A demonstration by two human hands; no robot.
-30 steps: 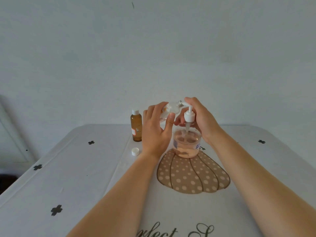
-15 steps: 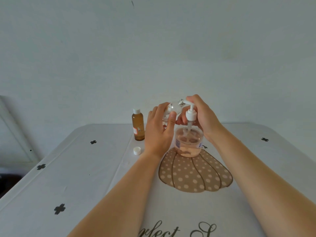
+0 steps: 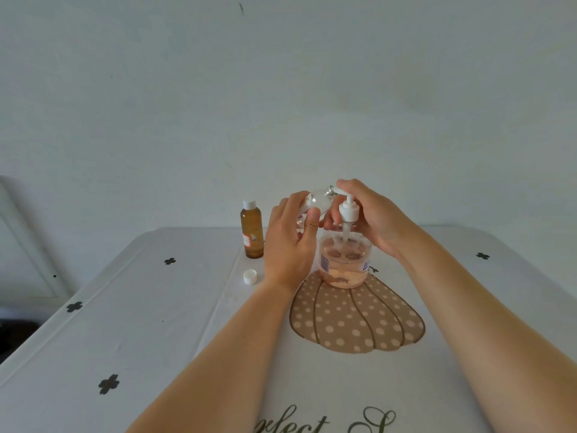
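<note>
A clear pump bottle (image 3: 343,264) with pinkish liquid stands on the cloth-covered table (image 3: 140,323). My right hand (image 3: 371,217) curls over its white pump head (image 3: 348,210), with the fingers on top of the nozzle. My left hand (image 3: 290,242) grips a small clear bottle (image 3: 318,200), held tilted, with its metal neck right at the pump's nozzle. The lower part of the small bottle is hidden behind my fingers.
An amber bottle (image 3: 251,231) with a white cap stands left of my hands. A loose white cap (image 3: 250,276) lies on the cloth in front of it. A dotted brown print (image 3: 356,323) lies under the pump bottle. A white wall rises behind the table.
The view shifted slightly. Both hands kept the small bottle at the nozzle, and the pump head sits a little higher against the hand than before.
</note>
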